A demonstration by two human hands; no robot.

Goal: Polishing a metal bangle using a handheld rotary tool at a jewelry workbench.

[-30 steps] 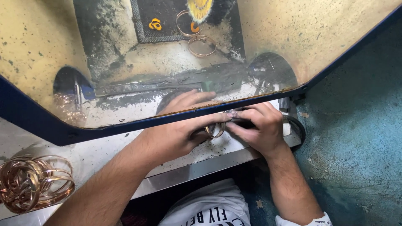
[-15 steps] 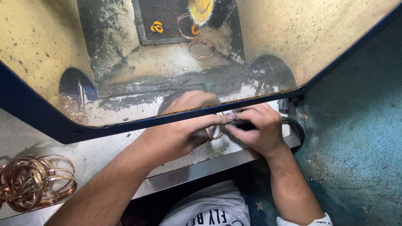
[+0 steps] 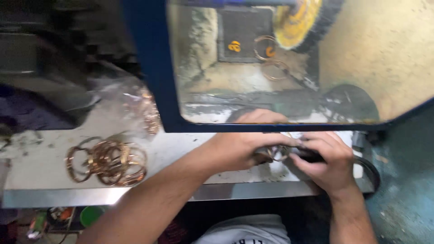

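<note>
My left hand point(image 3: 242, 147) and my right hand point(image 3: 327, 160) meet over the metal workbench point(image 3: 190, 151), just below the blue frame of a dusty shield. Both pinch a small metal ring point(image 3: 278, 152) between their fingertips. My right hand also grips a dark tool point(image 3: 312, 156) beside the ring. A pile of copper-coloured bangles point(image 3: 108, 160) lies on the bench to the left of my left forearm.
Behind the blue-framed dusty pane point(image 3: 149, 68) a yellow buffing wheel point(image 3: 296, 22) hangs at the top, with a few loose rings point(image 3: 271, 58) on the floor of the enclosure. A crumpled plastic bag point(image 3: 135, 101) sits left of the frame. A teal wall point(image 3: 407, 180) is at right.
The view has swung to the left, so the bangle pile and the left bench now show. Both hands stay together on the ring.
</note>
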